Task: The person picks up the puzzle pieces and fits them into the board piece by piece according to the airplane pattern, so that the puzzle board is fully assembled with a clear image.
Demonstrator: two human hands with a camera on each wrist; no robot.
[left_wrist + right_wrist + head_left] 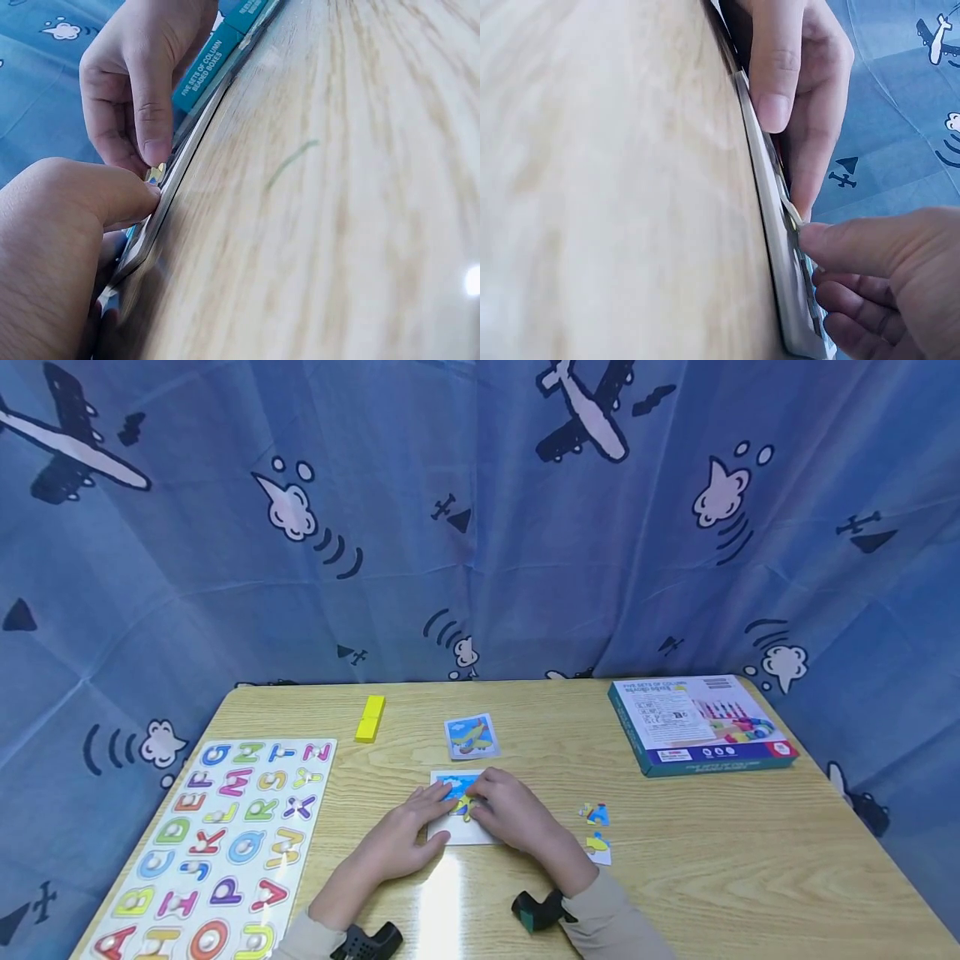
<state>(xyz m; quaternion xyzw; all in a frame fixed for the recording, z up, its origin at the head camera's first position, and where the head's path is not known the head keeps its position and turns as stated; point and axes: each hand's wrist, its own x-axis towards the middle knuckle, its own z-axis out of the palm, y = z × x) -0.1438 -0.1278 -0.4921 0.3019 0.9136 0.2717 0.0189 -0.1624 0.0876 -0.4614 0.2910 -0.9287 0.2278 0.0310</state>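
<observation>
A small white puzzle board (463, 837) lies on the table, its upper part filled with blue sky pieces. My left hand (405, 837) rests on its left side with fingers extended; in the left wrist view the left thumb (127, 196) lies at the board's edge. From the right, my right hand (517, 810) pinches a yellow puzzle piece (464, 806) over the board's middle. The right wrist view shows that piece slightly tilted, its edge (793, 212) at the right thumb tip. Loose puzzle pieces (597, 815) lie right of the right hand.
Behind the board is a picture card with a yellow plane (471, 737). Yellow blocks (370, 719) stand to its left. An alphabet board (247, 814) covers the table's left side, and a flat boxed set (701, 727) lies at the back right. A blue curtain (390, 602) hangs behind.
</observation>
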